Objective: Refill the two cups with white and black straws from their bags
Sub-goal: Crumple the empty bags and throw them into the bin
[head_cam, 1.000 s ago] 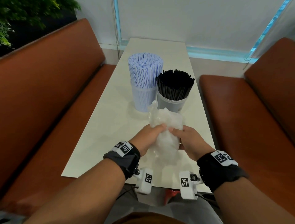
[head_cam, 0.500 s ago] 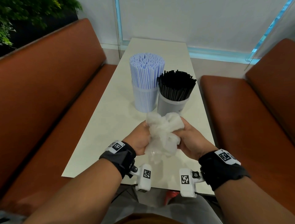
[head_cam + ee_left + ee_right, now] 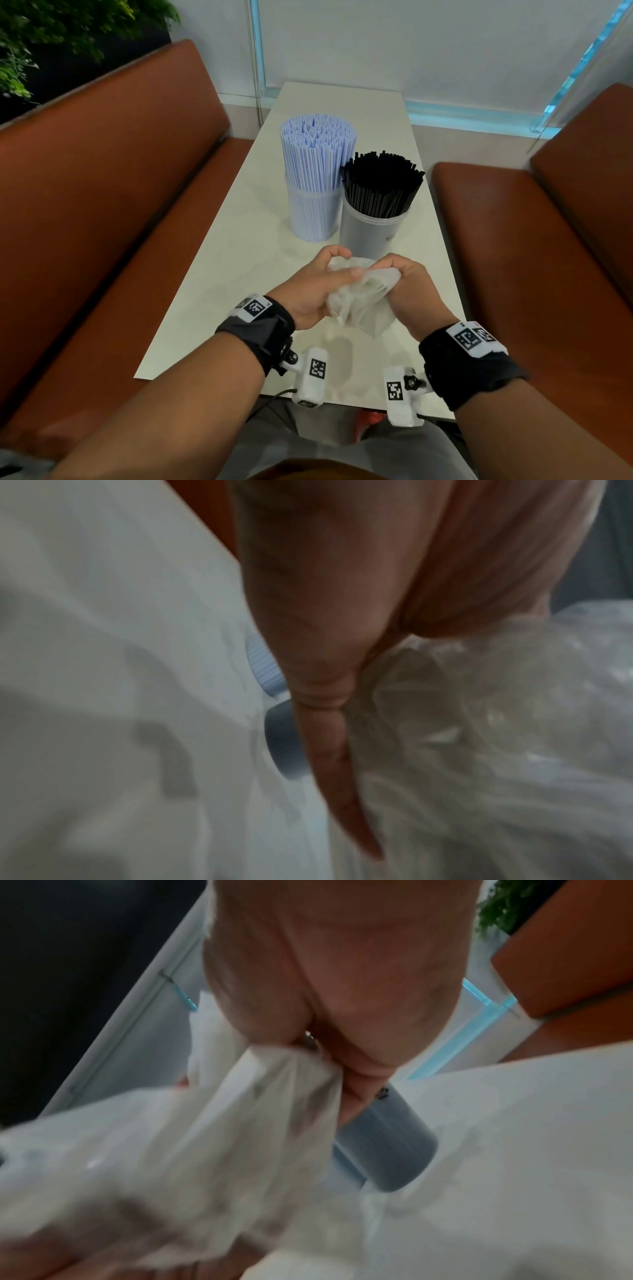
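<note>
A clear cup point(image 3: 310, 219) packed with white, blue-striped straws point(image 3: 317, 154) stands mid-table. Touching its right side is a grey cup point(image 3: 370, 236) full of black straws point(image 3: 382, 183). Just in front of them, above the table, both hands crumple an empty clear plastic bag point(image 3: 359, 301). My left hand point(image 3: 317, 284) grips the bag's left side, thumb laid across its top. My right hand point(image 3: 409, 291) clutches the right side with curled fingers. The left wrist view shows the wrinkled bag point(image 3: 496, 737) against my palm; the right wrist view shows the bag point(image 3: 205, 1137) bunched in my fist.
The long white table point(image 3: 246, 274) runs away from me between two brown leather benches, one at left point(image 3: 102, 205) and one at right point(image 3: 548, 257). A white wall and window sill close off the far end. A plant point(image 3: 41, 37) stands at the upper left.
The bag has been squeezed from a tall loose bundle into a smaller wad. Both hands have closed in tighter around it and sit a little nearer the cups.
</note>
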`<action>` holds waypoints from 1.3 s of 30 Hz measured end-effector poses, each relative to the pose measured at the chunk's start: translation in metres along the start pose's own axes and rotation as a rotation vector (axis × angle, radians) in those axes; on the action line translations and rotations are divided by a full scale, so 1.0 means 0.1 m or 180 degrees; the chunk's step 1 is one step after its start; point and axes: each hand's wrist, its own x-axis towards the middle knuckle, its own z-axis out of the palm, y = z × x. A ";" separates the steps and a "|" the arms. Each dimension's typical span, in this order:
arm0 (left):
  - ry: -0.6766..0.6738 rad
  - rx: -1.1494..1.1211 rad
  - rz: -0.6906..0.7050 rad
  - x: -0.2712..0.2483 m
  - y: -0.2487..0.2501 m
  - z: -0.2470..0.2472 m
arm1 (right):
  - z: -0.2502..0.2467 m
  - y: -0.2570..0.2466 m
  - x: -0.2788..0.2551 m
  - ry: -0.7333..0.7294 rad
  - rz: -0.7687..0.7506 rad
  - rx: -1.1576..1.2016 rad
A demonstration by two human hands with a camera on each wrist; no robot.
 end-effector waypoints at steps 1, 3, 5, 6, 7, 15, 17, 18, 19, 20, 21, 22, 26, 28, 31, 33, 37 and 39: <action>0.0155 0.0125 0.0013 0.03 -0.02 -0.02 | -0.01 -0.02 0.00 -0.0201 0.0056 -0.0002; 0.0275 0.0335 0.0096 0.03 0.01 -0.06 | -0.07 -0.05 0.00 -0.0645 0.0323 0.0161; 0.0293 0.0726 0.0294 0.03 0.08 -0.11 | -0.13 -0.04 0.02 -0.0828 0.0709 0.0700; 0.0264 0.0975 0.0366 0.04 0.13 -0.13 | -0.13 -0.03 0.02 -0.0828 0.0882 0.0943; 0.0177 0.1253 0.0411 0.04 0.18 -0.12 | -0.12 -0.03 0.03 -0.0843 0.0984 0.1019; 0.0890 0.3698 0.1348 0.07 0.24 -0.01 | -0.10 0.09 0.09 -0.0327 0.1159 0.0081; 0.0973 0.4263 0.1913 0.05 0.16 0.07 | -0.02 0.12 0.11 0.0290 0.1013 0.0028; 0.0841 0.4543 0.1898 0.05 0.11 0.11 | 0.01 0.12 0.11 0.0397 0.0953 0.0001; 0.0698 0.4666 0.1677 0.05 0.06 0.13 | 0.03 0.12 0.11 0.0387 0.0919 -0.0004; 0.0580 0.4595 0.1346 0.06 0.02 0.13 | 0.03 0.12 0.11 0.0313 0.0898 0.0029; 0.0466 0.4347 0.1042 0.06 0.02 0.11 | 0.02 0.13 0.10 0.0209 0.0881 0.0108; 0.0339 0.4011 0.0864 0.06 0.02 0.09 | 0.01 0.13 0.08 0.0068 0.0847 0.0247; -0.0083 0.2266 0.0587 -0.01 0.04 0.09 | -0.04 0.14 0.03 -0.0462 0.0679 0.0884; 0.0092 0.1826 0.0444 -0.03 0.02 0.09 | -0.02 0.13 0.02 -0.0537 0.0589 0.0942; 0.0453 0.1988 0.0533 -0.02 0.00 0.07 | 0.01 0.08 0.06 -0.0304 0.0321 0.0312; 0.0551 0.2098 0.0611 -0.02 0.01 0.06 | 0.01 0.06 0.10 -0.0022 0.0386 0.0068; 0.0560 0.2332 0.0740 0.01 0.12 0.06 | 0.02 0.04 0.09 -0.0580 0.0741 0.1165; 0.0605 0.2417 0.0774 0.02 0.16 0.10 | 0.04 0.03 0.09 -0.0590 0.0663 0.1174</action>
